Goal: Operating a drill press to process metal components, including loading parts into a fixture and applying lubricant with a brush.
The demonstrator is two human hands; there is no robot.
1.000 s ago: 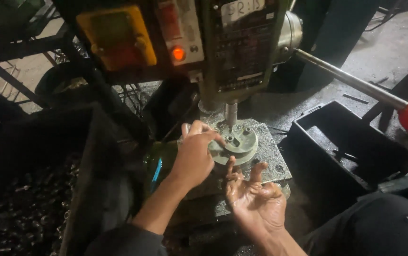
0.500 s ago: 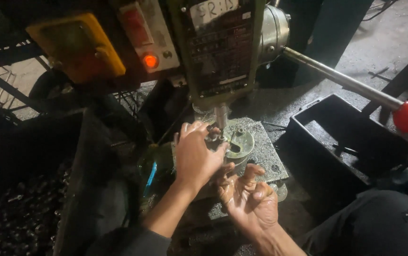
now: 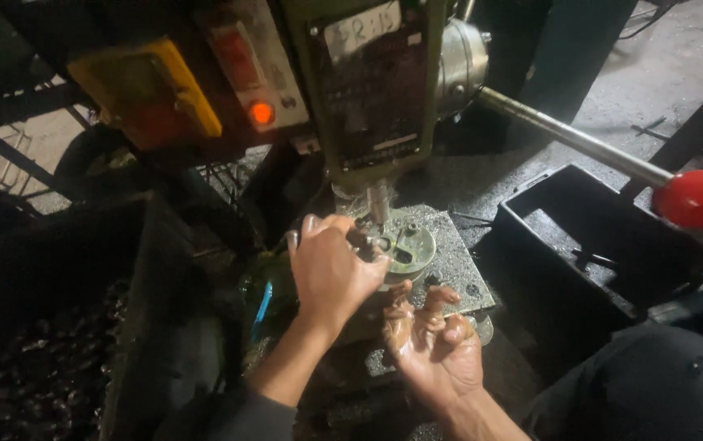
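While left hand (image 3: 331,265) grips round fixture (image 3: 400,245) on gritty worktop (image 3: 457,269) (dim, oily workshop), right hand (image 3: 433,343) hangs released, fingers curled.

You are in a metalworking workshop, green drill press (image 3: 372,98) overhead, feed lever with red ball knob (image 3: 698,198) at your right, grimy steel work table (image 3: 457,261), black parts bins (image 3: 588,245), oil-stained concrete floor (image 3: 678,57).

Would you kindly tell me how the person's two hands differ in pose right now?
The left hand lies palm-down, fingers curled on the round metal fixture under the drill spindle; the right hand is palm-up, fingers bent, holding nothing, nearer the body. Both are bare and over the drill table.
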